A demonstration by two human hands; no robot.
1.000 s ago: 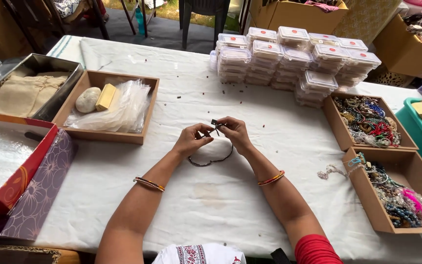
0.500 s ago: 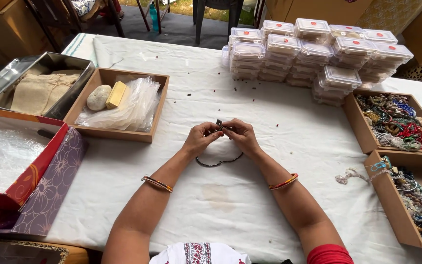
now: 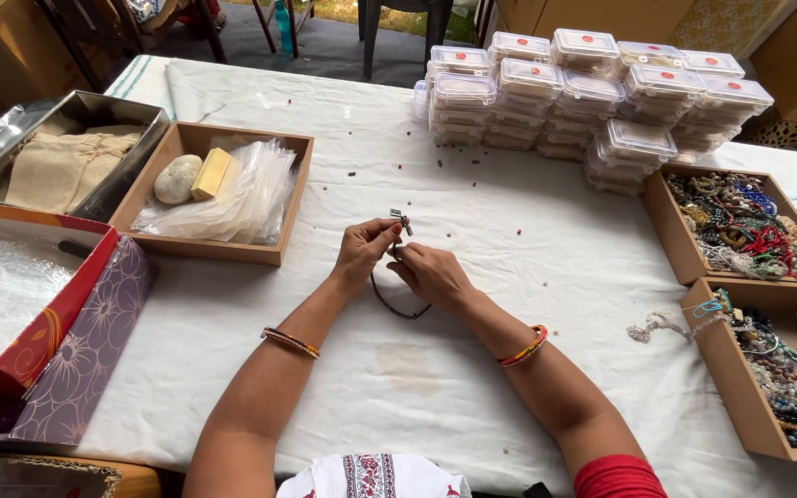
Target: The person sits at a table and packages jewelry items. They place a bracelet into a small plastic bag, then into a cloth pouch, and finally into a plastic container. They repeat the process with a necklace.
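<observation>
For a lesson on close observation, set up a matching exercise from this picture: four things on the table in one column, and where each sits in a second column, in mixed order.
Things:
1. beaded string
2. pale round stone
3. stack of clear lidded boxes
4. cloth pouch

Places:
A. in the metal tray at far left
B. at the far edge of the table, right of centre
C. hanging between the left hand and right hand
D. in the cardboard tray beside a yellow block

Pairs: 1-C, 2-D, 3-B, 4-A
</observation>
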